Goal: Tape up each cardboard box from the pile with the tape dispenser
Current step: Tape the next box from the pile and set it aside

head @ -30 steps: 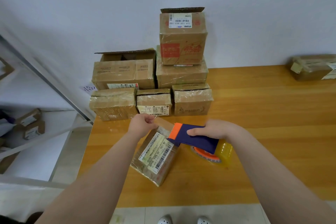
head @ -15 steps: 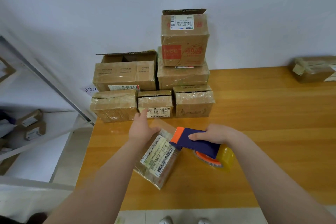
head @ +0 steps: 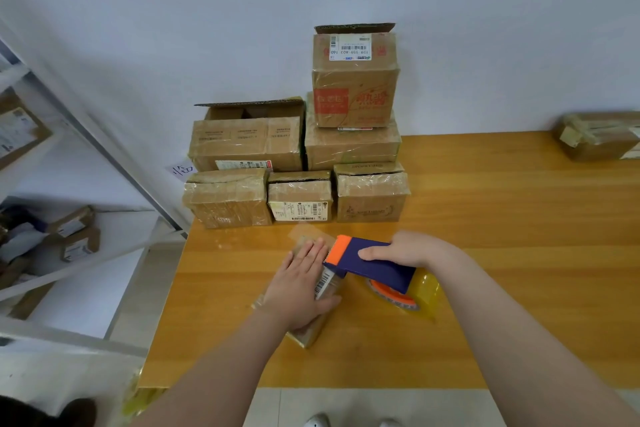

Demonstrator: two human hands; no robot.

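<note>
Your left hand [head: 300, 282] lies flat on the small box [head: 309, 334] in front of the pile [head: 299, 166], so press firmly while your right hand [head: 403, 250], gripping the tape dispenser [head: 369, 263], pulls tape straight across.

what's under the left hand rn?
A small cardboard box on the table, barcode label peeking out. The left hand lies flat over most of its top, so the seam is hidden.
</note>
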